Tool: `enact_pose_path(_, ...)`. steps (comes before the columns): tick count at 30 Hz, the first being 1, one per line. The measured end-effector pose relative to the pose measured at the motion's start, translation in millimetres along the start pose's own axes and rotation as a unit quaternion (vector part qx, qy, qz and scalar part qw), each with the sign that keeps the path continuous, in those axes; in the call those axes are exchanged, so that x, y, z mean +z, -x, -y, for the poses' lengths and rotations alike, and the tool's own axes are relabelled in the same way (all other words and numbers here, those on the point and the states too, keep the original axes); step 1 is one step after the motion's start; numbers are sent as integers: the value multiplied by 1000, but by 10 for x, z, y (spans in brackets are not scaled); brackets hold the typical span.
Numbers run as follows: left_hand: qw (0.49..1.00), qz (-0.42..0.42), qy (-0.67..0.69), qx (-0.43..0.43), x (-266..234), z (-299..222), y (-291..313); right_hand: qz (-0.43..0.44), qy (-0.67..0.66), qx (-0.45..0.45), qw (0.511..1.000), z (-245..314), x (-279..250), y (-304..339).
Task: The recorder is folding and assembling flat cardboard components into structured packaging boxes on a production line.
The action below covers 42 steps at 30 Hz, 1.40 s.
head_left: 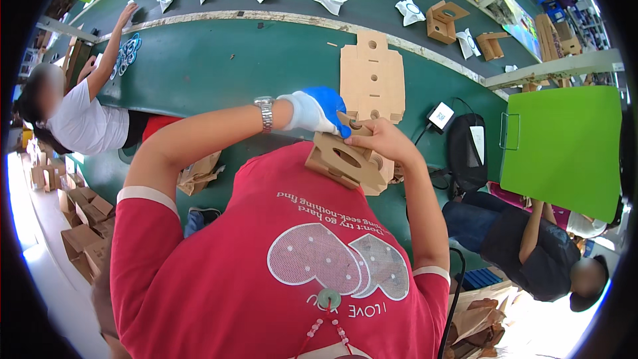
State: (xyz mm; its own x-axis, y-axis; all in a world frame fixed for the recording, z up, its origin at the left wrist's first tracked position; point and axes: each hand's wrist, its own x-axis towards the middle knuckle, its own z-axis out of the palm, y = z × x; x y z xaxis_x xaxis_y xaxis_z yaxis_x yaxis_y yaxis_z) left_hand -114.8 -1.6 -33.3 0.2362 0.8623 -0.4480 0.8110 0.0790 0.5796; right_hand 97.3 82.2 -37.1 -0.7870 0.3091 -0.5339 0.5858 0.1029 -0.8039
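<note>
Two hands are closed on one folded cardboard insert (345,159), held just above the green desk (219,66) in front of the chest. It is gripped by the gloved left hand (316,112) at its upper edge and the bare right hand (384,138) at its right. Its long axis slopes down to the right; a flat die-cut cardboard sheet (372,76) lies just beyond.
</note>
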Motion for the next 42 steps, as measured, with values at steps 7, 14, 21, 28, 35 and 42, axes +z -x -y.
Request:
enact_pose_path(7,786,-204,583,26,168,758,-104,-447,-231,72,861,-1051,-154,-449)
enact_pose_path(14,940,-236,163,187,773,337,-499,-622,106,153,760,-1236,693,-499)
enact_pose_path(21,937,-228,47,262,759,-230,-1296,-640,2,93,762,-1366,694,-470)
enact_pose_path(28,903,-342,47,255,1133,183,-1159,-612,59,74,785,-1327,584,-409)
enact_pose_path(35,885,-329,260,203,1168,-40,-967,-529,75,107,839,-1334,471,-380)
enact_pose_path(42,953,-166,115,226,768,289,-977,-454,113,40,883,-1336,274,-406)
